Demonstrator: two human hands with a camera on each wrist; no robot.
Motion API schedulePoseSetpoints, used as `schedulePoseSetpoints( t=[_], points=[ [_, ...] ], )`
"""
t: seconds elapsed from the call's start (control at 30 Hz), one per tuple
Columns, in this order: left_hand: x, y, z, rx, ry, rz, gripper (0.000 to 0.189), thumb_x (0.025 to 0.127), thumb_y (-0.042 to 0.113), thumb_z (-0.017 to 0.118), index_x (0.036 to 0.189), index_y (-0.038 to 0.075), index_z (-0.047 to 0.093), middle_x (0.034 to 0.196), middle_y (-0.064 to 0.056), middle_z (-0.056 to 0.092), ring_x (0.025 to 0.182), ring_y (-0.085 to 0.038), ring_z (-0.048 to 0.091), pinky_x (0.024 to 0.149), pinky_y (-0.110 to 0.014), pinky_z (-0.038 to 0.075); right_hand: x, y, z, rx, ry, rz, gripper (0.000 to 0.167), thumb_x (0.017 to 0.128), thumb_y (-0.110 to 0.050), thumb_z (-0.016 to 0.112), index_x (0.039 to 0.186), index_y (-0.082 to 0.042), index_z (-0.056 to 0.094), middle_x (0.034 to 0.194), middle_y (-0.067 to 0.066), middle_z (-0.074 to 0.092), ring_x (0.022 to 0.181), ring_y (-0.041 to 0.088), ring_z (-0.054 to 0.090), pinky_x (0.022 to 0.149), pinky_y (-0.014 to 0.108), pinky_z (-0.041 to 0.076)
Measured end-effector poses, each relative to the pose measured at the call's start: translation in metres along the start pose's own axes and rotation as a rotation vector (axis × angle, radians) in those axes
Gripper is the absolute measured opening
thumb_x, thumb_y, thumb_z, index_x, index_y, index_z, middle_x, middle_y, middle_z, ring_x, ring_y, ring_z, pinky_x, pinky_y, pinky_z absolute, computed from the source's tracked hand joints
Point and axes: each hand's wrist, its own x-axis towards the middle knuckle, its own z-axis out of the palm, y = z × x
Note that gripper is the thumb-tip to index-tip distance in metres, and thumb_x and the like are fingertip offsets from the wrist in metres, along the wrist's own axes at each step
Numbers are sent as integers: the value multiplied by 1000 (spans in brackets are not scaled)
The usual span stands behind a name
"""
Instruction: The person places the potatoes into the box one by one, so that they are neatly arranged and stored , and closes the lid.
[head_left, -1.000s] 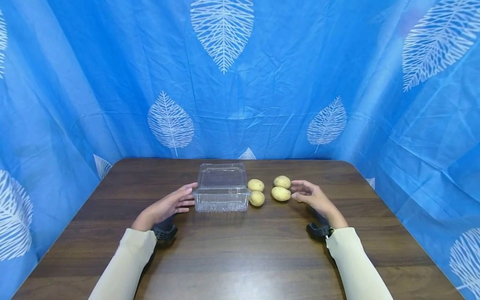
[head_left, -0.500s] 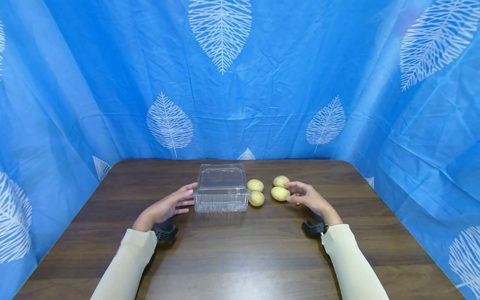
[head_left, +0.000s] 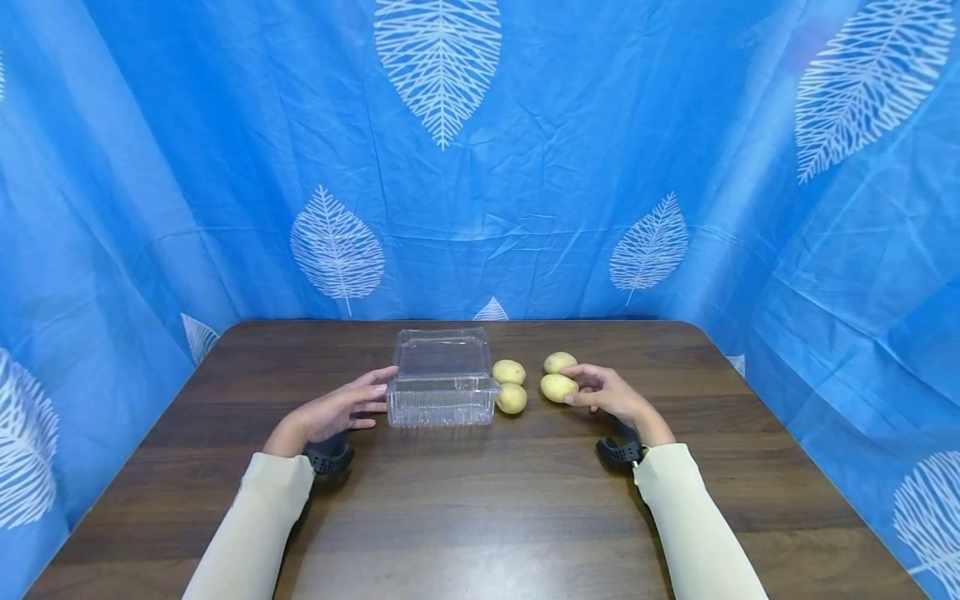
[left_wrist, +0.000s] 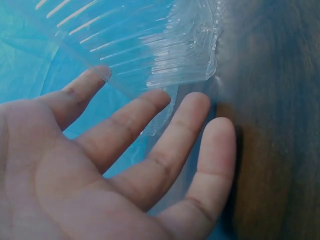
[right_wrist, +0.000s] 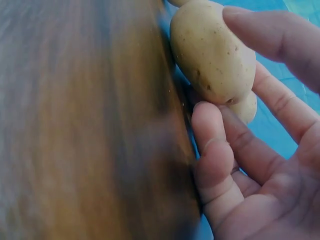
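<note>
My left hand (head_left: 335, 412) is beside the left wall of a clear plastic clamshell box (head_left: 441, 404), its fingers spread and pointing at the box. In the left wrist view the fingertips (left_wrist: 159, 98) come right up to the ribbed plastic. My right hand (head_left: 611, 396) reaches in from the right at the nearer potato (head_left: 557, 388) of a pair. Seen from the right wrist, the thumb (right_wrist: 280, 37) overlaps this potato's edge, and loosely bent fingers lie around its near end. Behind it sits the other potato (head_left: 559, 362), partly hidden in the right wrist view.
Two more potatoes, a rear one (head_left: 509, 372) and a front one (head_left: 512, 398), sit against the box's right side. All of it rests on a dark wooden table (head_left: 450, 517). A blue leaf-print curtain (head_left: 495, 192) hangs around the back and sides.
My right hand has moved left, bringing its thumb and fingers from beside the nearer potato to around its right end. The potatoes, the box and my left hand stay in place.
</note>
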Motion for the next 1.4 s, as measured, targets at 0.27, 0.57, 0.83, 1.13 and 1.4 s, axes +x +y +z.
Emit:
schedulePoseSetpoints(
  t=[0.27, 0.57, 0.83, 1.13, 1.4],
  points=[
    [0, 1, -3, 13, -27, 13, 88, 110, 49, 49, 172, 0, 9, 174, -32, 10, 155, -57, 23, 126, -70, 26, 1, -1, 5, -26, 28, -28, 53, 98, -9, 78, 145, 7, 60, 125, 23, 71, 86, 17, 61, 64, 29, 51],
    [1, -5, -1, 20, -23, 18, 87, 106, 40, 55, 172, 1, 13, 176, -30, 9, 158, -54, 17, 127, -69, 26, -1, 0, 7, 8, 37, -33, 52, 97, -6, 77, 144, 9, 60, 124, 25, 71, 83, 15, 61, 64, 27, 51],
    [3, -11, -1, 87, 20, 34, 94, 101, 36, 69, 171, 1, 18, 177, -31, 10, 158, -56, 23, 125, -70, 30, 0, 3, 7, 24, 38, -36, 52, 97, -5, 76, 144, 10, 60, 123, 24, 71, 86, 12, 63, 68, 26, 54],
    [2, -12, -5, 100, 38, 105, 93, 99, 20, 76, 169, -5, 19, 175, -32, 13, 155, -57, 31, 124, -75, 28, 0, 4, 6, 31, 42, -36, 50, 99, -3, 76, 143, 12, 60, 113, 15, 73, 86, 10, 65, 72, 25, 58],
    [3, -14, -5, 107, 42, 119, 97, 97, 20, 80, 169, -4, 19, 175, -32, 12, 155, -57, 31, 123, -75, 28, 0, 3, 6, 38, 52, -30, 50, 97, -2, 77, 142, 14, 60, 106, 9, 73, 86, 9, 64, 71, 23, 58]
  ],
)
